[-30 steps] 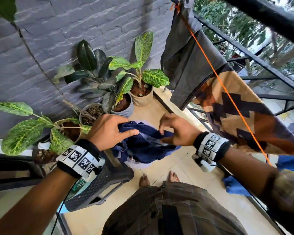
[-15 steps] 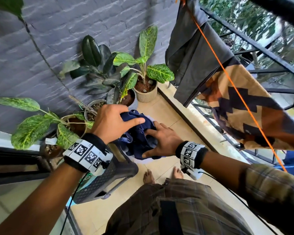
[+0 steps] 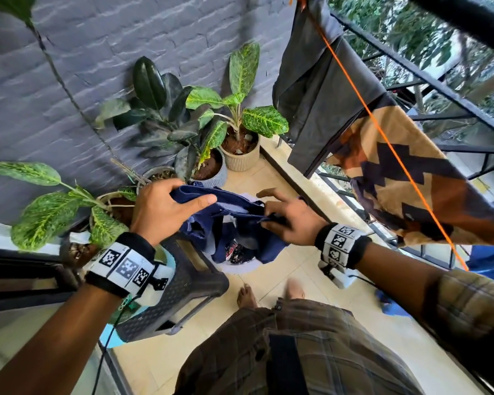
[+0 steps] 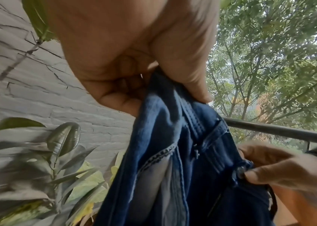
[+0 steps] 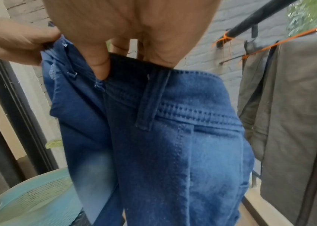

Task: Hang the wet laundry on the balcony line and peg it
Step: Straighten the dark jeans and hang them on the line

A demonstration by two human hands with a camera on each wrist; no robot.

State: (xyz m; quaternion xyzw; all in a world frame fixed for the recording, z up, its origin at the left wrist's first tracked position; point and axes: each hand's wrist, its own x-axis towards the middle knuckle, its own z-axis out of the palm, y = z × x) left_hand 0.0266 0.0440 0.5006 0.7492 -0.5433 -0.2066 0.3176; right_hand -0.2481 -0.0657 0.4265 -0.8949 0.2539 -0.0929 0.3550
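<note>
A pair of wet blue jeans [image 3: 234,226] hangs between my two hands above a light basket [image 3: 240,269]. My left hand [image 3: 171,206] grips one side of the waistband, thumb on top. My right hand [image 3: 285,215] pinches the other side of the waistband, index finger sticking out. The left wrist view shows the jeans [image 4: 182,152] bunched under my left hand [image 4: 144,76], with the zip showing. The right wrist view shows the jeans [image 5: 173,137], a belt loop and a back pocket below my right hand [image 5: 115,45]. The orange line [image 3: 382,132] runs above right.
A dark grey garment [image 3: 314,89] and a brown zigzag cloth [image 3: 411,178] hang on the line. Potted plants [image 3: 206,115] stand along the grey brick wall. A dark plastic stool [image 3: 183,292] is at my left, the black railing [image 3: 428,78] at the right. My bare feet [image 3: 268,292] stand on beige tiles.
Both hands have lifted the jeans out of the basket and drawn the waistband apart. My right hand went from lying flat on the heap to pinching the waistband.
</note>
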